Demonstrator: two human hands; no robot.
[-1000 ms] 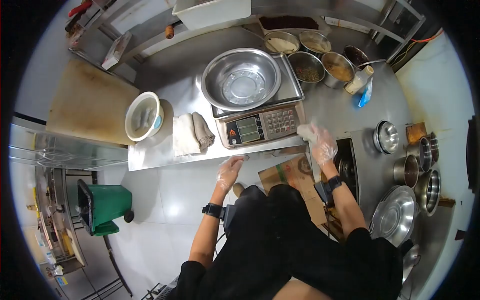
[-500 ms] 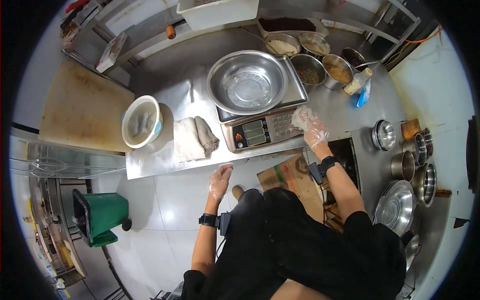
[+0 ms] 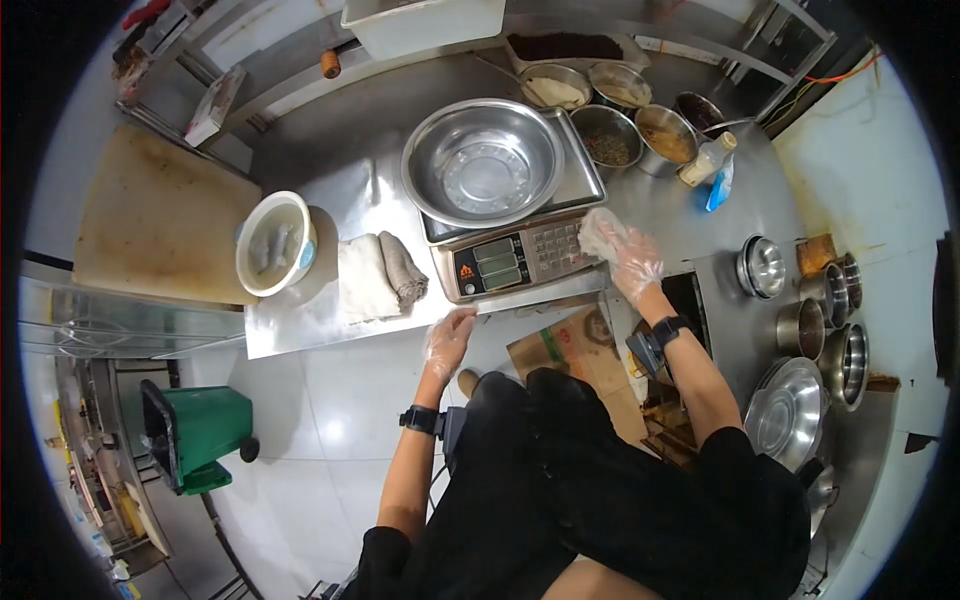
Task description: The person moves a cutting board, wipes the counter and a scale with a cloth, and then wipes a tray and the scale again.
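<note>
My right hand (image 3: 636, 266), in a clear plastic glove, holds a crumpled white cloth (image 3: 601, 236) against the right end of the digital scale (image 3: 545, 250), beside its keypad. A wide steel basin (image 3: 486, 165) sits on the scale's platform. My left hand (image 3: 448, 343), also gloved, hovers at the counter's front edge with its fingers drawn together and nothing visible in them. Just beyond it lie a folded white cloth (image 3: 365, 280) and a rolled grey cloth (image 3: 402, 268).
Left on the counter stands a white tub (image 3: 297, 275) of liquid beside a large cutting board (image 3: 160, 220). Steel pots of seasonings (image 3: 608, 138) and a bottle (image 3: 707, 160) are at the back right. Bowls (image 3: 768, 265) lie right. A green bin (image 3: 210, 430) stands on the floor.
My left hand has risen a little toward the counter edge. My right hand with the white cloth stays by the scale's right end. The view has shifted slightly.
</note>
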